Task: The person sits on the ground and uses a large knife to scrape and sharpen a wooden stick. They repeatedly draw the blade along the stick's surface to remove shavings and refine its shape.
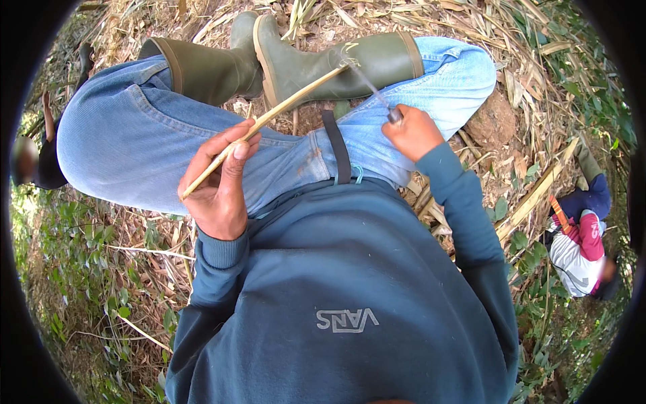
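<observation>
My left hand (225,172) is closed round the near end of a thin, pale wooden stick (279,109), thumb on top. The stick slants up to the right, and its far end lies over my green rubber boot (330,67). Curled shavings show at that tip. In my right fist (415,132) is the dark handle of a knife (393,114). Its blade, smeared by motion, points up and left to the stick's far end. Whether the edge touches the wood I cannot tell.
My legs in blue jeans (134,135) are folded in front of me. Dry leaves and split stalks (535,192) litter the ground. A person in a white and red top (579,252) is at the far right; another in dark clothes (50,158) is at the far left. Green plants (74,269) stand at both sides.
</observation>
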Tool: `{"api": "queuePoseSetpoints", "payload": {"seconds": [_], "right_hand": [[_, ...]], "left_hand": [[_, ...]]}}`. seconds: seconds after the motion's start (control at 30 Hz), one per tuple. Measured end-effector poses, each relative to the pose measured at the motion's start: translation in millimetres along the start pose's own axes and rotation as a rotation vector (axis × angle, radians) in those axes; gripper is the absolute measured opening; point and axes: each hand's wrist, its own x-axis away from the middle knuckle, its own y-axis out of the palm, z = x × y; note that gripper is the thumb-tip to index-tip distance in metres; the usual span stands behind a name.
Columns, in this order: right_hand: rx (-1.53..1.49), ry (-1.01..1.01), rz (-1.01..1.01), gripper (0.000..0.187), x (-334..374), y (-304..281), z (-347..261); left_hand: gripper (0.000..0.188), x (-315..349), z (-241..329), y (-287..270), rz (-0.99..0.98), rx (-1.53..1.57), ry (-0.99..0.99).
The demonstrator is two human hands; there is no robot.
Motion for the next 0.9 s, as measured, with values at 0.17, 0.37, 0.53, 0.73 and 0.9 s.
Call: {"api": "queuePoseSetpoints", "payload": {"seconds": [0.17,0.37,0.53,0.73,0.9], "right_hand": [[-0.016,0.004,-0.106,0.030,12,-11,-7],[-0.027,0.026,-0.024,0.027,-3,1,3],[-0.131,-0.271,-0.096,0.022,53,-19,-64],[-0.201,-0.266,-0.001,0.023,37,12,-48],[-0.123,-0.181,-0.072,0.025,32,-1,-39]], "left_hand": [[0.022,0,0,1,0.046,-0.001,-0.035],[0.027,0,0,0,0.019,-0.058,-0.005],[0.029,8,-3,2,0.052,-0.151,0.023],[0.027,8,-4,0,0.019,-0.213,0.040],[0.026,7,-8,-1,0.008,-0.216,0.091]]}}
